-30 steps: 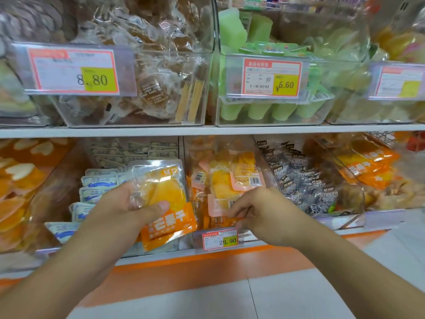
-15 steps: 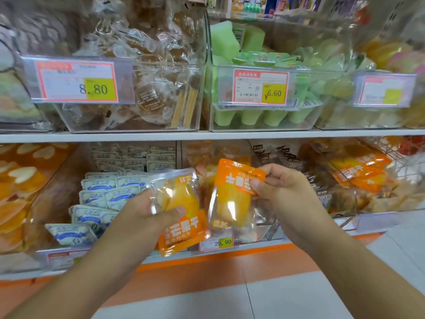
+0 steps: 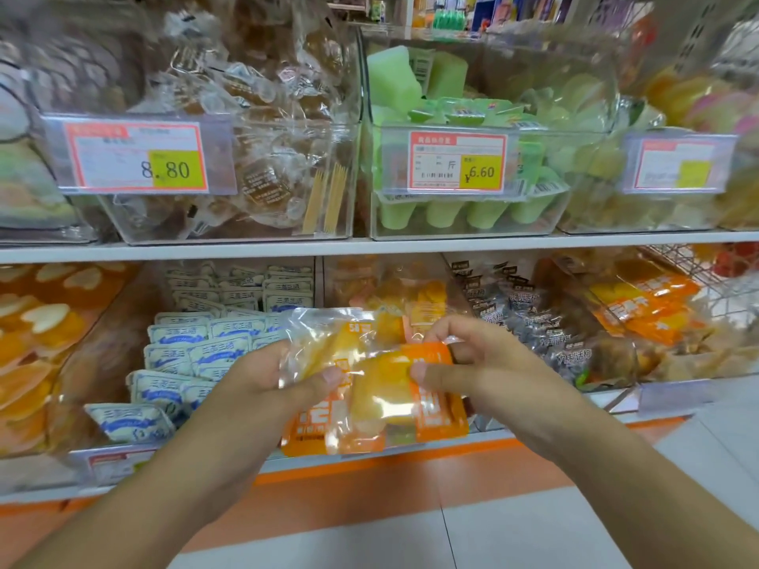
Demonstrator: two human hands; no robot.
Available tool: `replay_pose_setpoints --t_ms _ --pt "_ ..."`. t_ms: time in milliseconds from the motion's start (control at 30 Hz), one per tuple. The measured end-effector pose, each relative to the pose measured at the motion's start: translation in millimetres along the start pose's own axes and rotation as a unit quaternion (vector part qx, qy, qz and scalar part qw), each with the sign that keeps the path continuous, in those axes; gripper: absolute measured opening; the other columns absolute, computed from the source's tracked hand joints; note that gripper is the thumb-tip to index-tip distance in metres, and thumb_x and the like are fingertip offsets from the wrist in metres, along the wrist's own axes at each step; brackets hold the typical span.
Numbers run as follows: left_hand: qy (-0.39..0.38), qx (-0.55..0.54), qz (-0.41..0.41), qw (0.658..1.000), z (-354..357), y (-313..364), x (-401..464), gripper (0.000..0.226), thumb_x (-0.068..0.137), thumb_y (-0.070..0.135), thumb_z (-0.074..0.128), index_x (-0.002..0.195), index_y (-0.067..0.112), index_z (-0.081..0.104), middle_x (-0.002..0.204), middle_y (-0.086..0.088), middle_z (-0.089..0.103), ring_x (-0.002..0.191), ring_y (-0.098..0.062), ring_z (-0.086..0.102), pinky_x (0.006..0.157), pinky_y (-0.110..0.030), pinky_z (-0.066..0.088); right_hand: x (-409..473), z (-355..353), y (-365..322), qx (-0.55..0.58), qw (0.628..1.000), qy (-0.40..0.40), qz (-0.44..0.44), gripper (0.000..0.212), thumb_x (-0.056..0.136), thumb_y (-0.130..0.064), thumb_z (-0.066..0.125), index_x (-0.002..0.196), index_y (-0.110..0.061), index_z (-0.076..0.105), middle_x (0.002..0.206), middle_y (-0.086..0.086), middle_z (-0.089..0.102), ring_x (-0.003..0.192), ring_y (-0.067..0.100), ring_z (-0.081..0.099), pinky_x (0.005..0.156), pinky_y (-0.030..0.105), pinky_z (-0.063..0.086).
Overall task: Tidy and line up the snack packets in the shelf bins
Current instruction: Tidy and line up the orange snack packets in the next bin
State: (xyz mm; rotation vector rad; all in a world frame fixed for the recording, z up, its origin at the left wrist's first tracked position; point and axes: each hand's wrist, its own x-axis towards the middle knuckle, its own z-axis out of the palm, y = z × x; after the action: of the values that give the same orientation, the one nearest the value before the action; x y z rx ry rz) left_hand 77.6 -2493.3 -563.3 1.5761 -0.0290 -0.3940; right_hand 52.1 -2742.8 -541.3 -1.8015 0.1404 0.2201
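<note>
Two orange mango packets (image 3: 382, 388) overlap in front of the lower shelf's front edge (image 3: 410, 455), long axes roughly upright, tilted; my left hand (image 3: 263, 388) pinches the clear-topped one, my right hand (image 3: 476, 371) pinches the other, fingers curled tight; their bin (image 3: 394, 289) lies straight behind, I judge nearer the right hand.

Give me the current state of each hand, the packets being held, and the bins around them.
Left hand: grips the left mango packet, thumb on its front.
Right hand: pinches the right mango packet.
Left mango packet: held off the shelf, tilted.
Right mango packet: held, overlapping the left one.
Mango bin: partly filled, packets jumbled.
White-and-blue packets: lying in rows.
Dark packets: heaped loosely.
Green jelly bin: partly full.
</note>
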Motion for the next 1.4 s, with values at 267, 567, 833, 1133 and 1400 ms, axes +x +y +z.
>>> replay_pose_setpoints --t_ms 267,567,833,1133,1400 --pt "0.062 -0.071 0.031 0.995 7 -1 -1 0.014 0.094 0.026 0.065 0.086 0.028 0.076 0.094 -0.002 0.08 0.083 -0.017 0.077 0.09 -0.048 0.056 5 16 13 0.141 0.987 0.072 -0.006 0.034 0.091 -0.007 0.078 0.084 -0.002 0.045 0.08 0.023 0.07 0.067 0.041 0.064 0.066 0.083 0.042" --pt "0.024 -0.021 0.059 0.998 15 -10 -7 0.02 0.087 0.039 0.078 0.106 0.035 0.073 0.106 -0.002 0.079 0.098 -0.024 0.076 0.096 -0.057 0.054 0 66 12 -0.193 0.964 0.146 -0.107 0.053 0.076 -0.058 0.082 0.06 -0.019 0.05 0.048 -0.009 0.047 0.048 0.009 0.043 0.049 0.027 0.034" --pt "0.14 -0.049 0.025 0.989 -34 -5 1 0.012 0.08 0.026 0.081 0.089 0.02 0.076 0.087 -0.005 0.079 0.079 -0.025 0.074 0.073 -0.039 0.053 33 36 16 -0.336 0.926 0.128 -0.117 0.014 0.087 -0.021 0.073 0.094 -0.029 0.063 0.077 -0.012 0.062 0.075 0.003 0.056 0.077 0.029 0.047" --pt "0.134 -0.02 -0.002 0.991 -53 -10 7 0.023 0.086 0.027 0.077 0.108 0.019 0.075 0.099 -0.008 0.08 0.09 -0.034 0.077 0.083 -0.055 0.06 90 81 10 -0.349 0.927 0.063 -0.125 0.014 0.094 -0.04 0.066 0.091 -0.027 0.067 0.074 -0.008 0.067 0.078 0.014 0.064 0.068 0.027 0.049" --pt "0.123 -0.016 -0.005 0.992 -48 -6 9 0.022 0.086 0.026 0.076 0.108 0.023 0.075 0.095 -0.003 0.08 0.085 -0.026 0.078 0.065 -0.038 0.059 90 53 1 -0.158 0.968 0.176 -0.08 0.015 0.088 -0.017 0.06 0.074 -0.013 0.064 0.061 0.006 0.061 0.059 0.022 0.055 0.056 0.03 0.041"
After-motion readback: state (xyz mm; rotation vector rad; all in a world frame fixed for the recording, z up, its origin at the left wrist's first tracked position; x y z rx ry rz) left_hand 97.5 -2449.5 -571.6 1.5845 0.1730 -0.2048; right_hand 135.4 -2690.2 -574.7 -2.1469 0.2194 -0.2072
